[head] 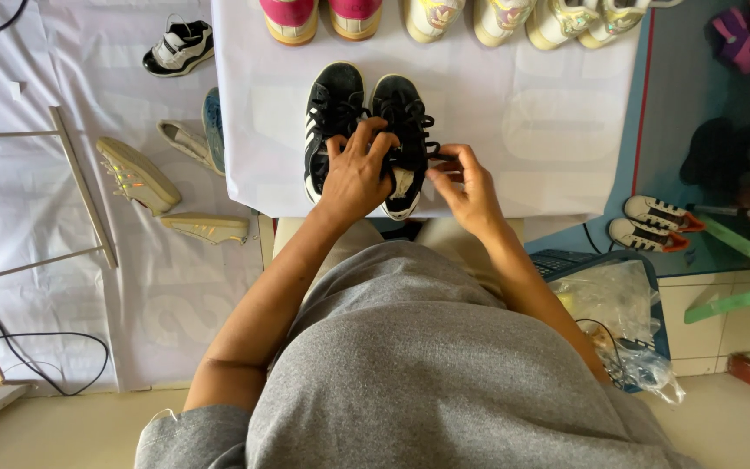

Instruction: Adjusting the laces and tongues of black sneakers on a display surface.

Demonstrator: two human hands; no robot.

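Observation:
Two black sneakers with white stripes lie side by side on a white-covered table point(523, 130), toes pointing away from me. My left hand point(356, 169) rests on the tongue and laces of the right-hand sneaker point(403, 108), fingers curled onto it, beside the left-hand sneaker point(330, 108). My right hand point(469, 187) pinches a black lace end point(441, 156) pulled out to the sneaker's right side.
Along the table's far edge stand pink shoes point(319, 17) and several cream shoes point(514, 17). On the white floor sheet at left lie loose pale shoes point(136, 174) and a black-and-white sneaker point(180, 48). At right are a white sneaker pair point(653, 221), a blue basket point(605, 260) and green stool legs point(744, 278).

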